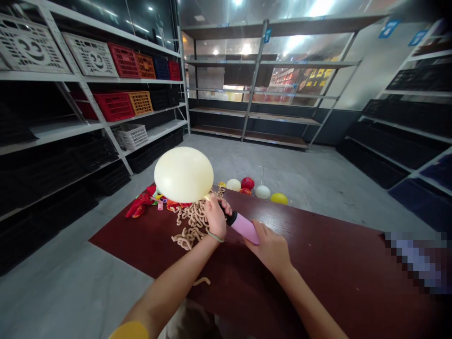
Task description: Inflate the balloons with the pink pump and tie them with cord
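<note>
A large pale yellow balloon point(184, 174) is inflated, its neck pinched by my left hand point(216, 217) at the black nozzle end of a pink hand pump point(245, 228). Around the pump's pink body, my right hand point(270, 245) is closed. Beige curled twisted balloons point(194, 216) lie in a pile left of my left hand. Beyond them, under the big balloon, are red uninflated balloons point(140, 204) with small coloured pieces. One single beige piece point(202, 281) lies near the table's front edge.
The dark red table point(318, 263) spans the foreground. Inflated balloons, including a yellow one point(279, 198) and a red one point(247, 183), lie beyond its far edge. Shelves with crates point(113, 106) stand left; a metal rack point(254, 84) stands behind. A blurred, pixelated object point(416, 263) is at right.
</note>
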